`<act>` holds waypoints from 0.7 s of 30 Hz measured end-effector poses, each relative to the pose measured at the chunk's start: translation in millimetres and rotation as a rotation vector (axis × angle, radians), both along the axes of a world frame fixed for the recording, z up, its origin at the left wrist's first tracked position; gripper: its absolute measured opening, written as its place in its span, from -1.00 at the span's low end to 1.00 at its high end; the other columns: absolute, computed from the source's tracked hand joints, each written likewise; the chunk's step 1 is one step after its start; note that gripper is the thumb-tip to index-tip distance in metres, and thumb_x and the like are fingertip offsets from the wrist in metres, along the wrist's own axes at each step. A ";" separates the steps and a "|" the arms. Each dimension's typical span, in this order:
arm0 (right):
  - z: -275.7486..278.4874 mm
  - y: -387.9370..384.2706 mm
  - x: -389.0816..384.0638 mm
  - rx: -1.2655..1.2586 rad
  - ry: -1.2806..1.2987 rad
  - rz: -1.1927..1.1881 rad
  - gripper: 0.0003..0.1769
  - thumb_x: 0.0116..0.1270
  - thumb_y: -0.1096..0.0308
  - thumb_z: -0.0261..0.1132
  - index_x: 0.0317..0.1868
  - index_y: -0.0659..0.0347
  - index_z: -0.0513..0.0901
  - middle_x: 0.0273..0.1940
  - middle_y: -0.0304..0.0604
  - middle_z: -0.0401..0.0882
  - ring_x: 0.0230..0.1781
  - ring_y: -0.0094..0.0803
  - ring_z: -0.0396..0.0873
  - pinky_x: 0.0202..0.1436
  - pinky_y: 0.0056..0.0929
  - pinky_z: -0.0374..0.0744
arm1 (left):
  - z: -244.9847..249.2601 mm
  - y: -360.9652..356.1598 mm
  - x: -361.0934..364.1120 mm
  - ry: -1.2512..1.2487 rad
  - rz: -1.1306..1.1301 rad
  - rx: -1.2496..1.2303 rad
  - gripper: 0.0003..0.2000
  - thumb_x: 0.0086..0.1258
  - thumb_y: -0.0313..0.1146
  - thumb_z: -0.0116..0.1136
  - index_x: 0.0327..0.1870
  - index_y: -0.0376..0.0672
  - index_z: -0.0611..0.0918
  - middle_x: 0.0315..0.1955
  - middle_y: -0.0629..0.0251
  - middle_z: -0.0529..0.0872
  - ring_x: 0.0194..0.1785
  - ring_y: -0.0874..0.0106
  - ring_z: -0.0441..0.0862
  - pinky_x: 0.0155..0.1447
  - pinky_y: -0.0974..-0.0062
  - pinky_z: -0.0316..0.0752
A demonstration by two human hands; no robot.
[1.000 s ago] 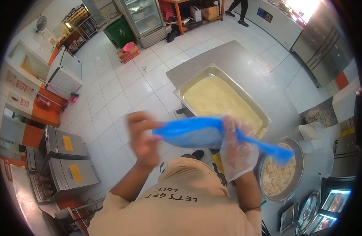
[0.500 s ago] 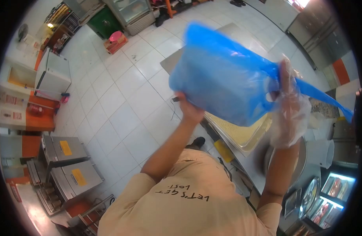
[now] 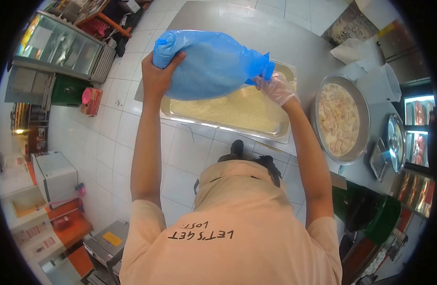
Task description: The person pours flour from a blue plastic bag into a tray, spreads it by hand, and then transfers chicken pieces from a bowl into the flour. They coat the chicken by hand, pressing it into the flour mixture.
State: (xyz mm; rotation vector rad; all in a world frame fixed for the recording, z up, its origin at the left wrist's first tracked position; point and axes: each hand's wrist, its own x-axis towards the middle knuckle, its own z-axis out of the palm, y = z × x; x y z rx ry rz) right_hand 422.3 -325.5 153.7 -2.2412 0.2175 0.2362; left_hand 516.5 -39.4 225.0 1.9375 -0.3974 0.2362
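A blue plastic bag [image 3: 209, 66], bulging with its contents, is held up above a metal tray [image 3: 270, 134] of pale yellow powder. My bare left hand [image 3: 157, 78] is closed around the bag's bunched left corner. On the other side, my right hand [image 3: 279, 90], in a clear plastic glove, grips the gathered end of the bag. What is inside shows only as a pale mass through the plastic.
Right of the tray, a round metal bowl [image 3: 318, 118] holds pale pieces in milky liquid. Behind it stands a white plastic container [image 3: 382, 83]. A round metal lid [image 3: 395, 142] lies farther right on the steel table [image 3: 218, 16]. A glass-fronted cooler [image 3: 52, 42] is at the far left.
The view has turned toward the table. The bag has come over the tray, and its loose blue strip is now gathered at my right hand. My left hand now grips the bag's corner.
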 end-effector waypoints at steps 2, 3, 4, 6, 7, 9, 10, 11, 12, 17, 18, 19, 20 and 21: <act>-7.5 -5.8 -10.1 0.199 -0.111 0.002 -0.71 0.47 0.13 0.13 -0.16 0.21 0.56 -0.40 -0.28 0.52 -0.39 -0.49 0.46 -0.29 -0.46 0.45 | 13.4 -11.1 1.5 -0.078 -0.039 0.068 -0.62 0.08 -0.14 0.50 -0.25 -0.28 0.71 -0.42 0.17 0.75 -0.34 0.36 0.71 -0.14 0.44 0.58; -9.7 -8.2 -14.2 0.203 -0.108 -0.009 -0.71 0.47 0.13 0.13 -0.16 0.21 0.56 -0.40 -0.28 0.52 -0.39 -0.49 0.46 -0.29 -0.46 0.45 | 17.7 -16.3 1.4 -0.161 -0.064 0.128 -0.63 0.07 -0.14 0.50 -0.26 -0.27 0.72 -0.45 0.17 0.76 -0.38 0.37 0.72 -0.17 0.44 0.59; -11.5 -11.6 -17.1 0.251 -0.165 -0.027 -0.73 0.46 0.15 0.14 -0.12 0.19 0.56 -0.40 -0.29 0.52 -0.40 -0.52 0.45 -0.30 -0.48 0.45 | 19.1 -20.9 3.7 -0.158 -0.074 0.130 -0.63 0.07 -0.14 0.50 -0.26 -0.27 0.72 -0.45 0.17 0.76 -0.38 0.37 0.72 -0.17 0.44 0.59; -9.5 -15.1 -20.9 0.296 -0.227 -0.052 -0.75 0.46 0.17 0.14 -0.09 0.17 0.56 -0.41 -0.31 0.51 -0.40 -0.55 0.43 -0.31 -0.51 0.44 | 22.8 -28.3 12.4 -0.380 -0.151 0.181 -0.64 0.05 -0.18 0.52 -0.27 -0.27 0.73 -0.48 0.18 0.76 -0.45 0.39 0.71 -0.25 0.49 0.58; -7.7 -12.9 -21.3 0.356 -0.241 -0.110 -0.76 0.44 0.20 0.18 -0.06 0.16 0.58 -0.43 -0.30 0.50 -0.43 -0.54 0.42 -0.33 -0.52 0.43 | 27.2 -30.3 15.5 -0.382 -0.159 0.180 -0.64 0.05 -0.18 0.52 -0.27 -0.27 0.73 -0.48 0.18 0.76 -0.45 0.39 0.71 -0.25 0.49 0.58; 3.4 -12.7 -25.5 0.417 -0.262 -0.175 -0.77 0.41 0.22 0.21 -0.03 0.14 0.59 -0.46 -0.30 0.49 -0.46 -0.53 0.41 -0.35 -0.53 0.43 | 36.1 -35.8 20.0 -0.532 -0.177 0.317 -0.64 0.02 -0.23 0.53 -0.24 -0.26 0.73 -0.50 0.18 0.75 -0.48 0.38 0.71 -0.31 0.51 0.56; 11.4 -13.7 -28.9 0.440 -0.195 -0.203 -0.75 0.41 0.23 0.22 0.01 0.13 0.59 -0.47 -0.34 0.47 -0.48 -0.57 0.39 -0.37 -0.56 0.41 | 39.0 -37.6 21.9 -0.535 -0.185 0.317 -0.64 0.02 -0.23 0.53 -0.24 -0.26 0.73 -0.50 0.18 0.75 -0.48 0.38 0.71 -0.31 0.51 0.56; 15.4 -15.5 -31.6 0.465 -0.128 -0.232 -0.74 0.41 0.24 0.23 0.05 0.12 0.58 -0.48 -0.37 0.45 -0.50 -0.60 0.36 -0.39 -0.59 0.38 | 41.1 -40.5 23.5 -0.591 -0.194 0.306 -0.66 -0.01 -0.29 0.54 -0.25 -0.26 0.73 -0.49 0.17 0.74 -0.48 0.43 0.69 -0.32 0.54 0.53; 12.2 -18.2 -33.4 0.468 -0.130 -0.240 -0.74 0.41 0.24 0.23 0.05 0.12 0.58 -0.48 -0.37 0.45 -0.50 -0.60 0.36 -0.39 -0.59 0.38 | 42.2 -42.6 25.4 -0.646 -0.205 0.295 -0.68 -0.04 -0.35 0.54 -0.25 -0.26 0.73 -0.49 0.16 0.74 -0.48 0.48 0.68 -0.32 0.58 0.50; 9.5 -25.2 -50.3 0.493 -0.249 -0.195 -0.68 0.43 0.15 0.19 0.07 0.12 0.55 -0.43 -0.34 0.38 -0.44 -0.66 0.31 -0.34 -0.63 0.35 | 52.2 -51.3 38.4 -0.830 -0.222 0.333 -0.66 -0.07 -0.37 0.55 -0.24 -0.26 0.73 -0.49 0.16 0.74 -0.50 0.44 0.69 -0.35 0.57 0.50; 8.6 -25.2 -52.6 0.496 -0.252 -0.204 -0.68 0.43 0.15 0.19 0.07 0.12 0.55 -0.43 -0.34 0.38 -0.44 -0.66 0.31 -0.34 -0.63 0.35 | 57.6 -55.3 38.6 -0.899 -0.234 0.341 -0.66 -0.08 -0.37 0.54 -0.25 -0.26 0.73 -0.50 0.17 0.74 -0.50 0.44 0.69 -0.36 0.56 0.50; 6.7 -24.6 -54.2 0.453 -0.283 -0.208 -0.67 0.42 0.15 0.21 0.08 0.12 0.55 -0.43 -0.35 0.38 -0.44 -0.66 0.31 -0.33 -0.63 0.35 | 62.7 -59.1 38.9 -0.902 -0.243 0.341 -0.66 -0.08 -0.37 0.54 -0.25 -0.26 0.73 -0.50 0.17 0.74 -0.50 0.44 0.69 -0.36 0.56 0.50; 3.9 -24.6 -55.7 0.409 -0.314 -0.211 -0.65 0.41 0.15 0.22 0.09 0.13 0.55 -0.43 -0.36 0.39 -0.44 -0.65 0.31 -0.33 -0.62 0.36 | 67.6 -62.8 39.2 -0.939 -0.298 0.358 -0.66 -0.09 -0.37 0.55 -0.25 -0.26 0.73 -0.50 0.17 0.73 -0.51 0.44 0.68 -0.37 0.56 0.49; -7.8 -26.5 -54.2 0.413 -0.318 -0.219 -0.65 0.41 0.15 0.22 0.09 0.13 0.55 -0.43 -0.36 0.39 -0.44 -0.65 0.31 -0.33 -0.62 0.36 | 70.1 -65.3 39.7 -0.975 -0.352 0.376 -0.65 -0.10 -0.37 0.55 -0.26 -0.27 0.73 -0.50 0.16 0.73 -0.52 0.43 0.68 -0.38 0.56 0.49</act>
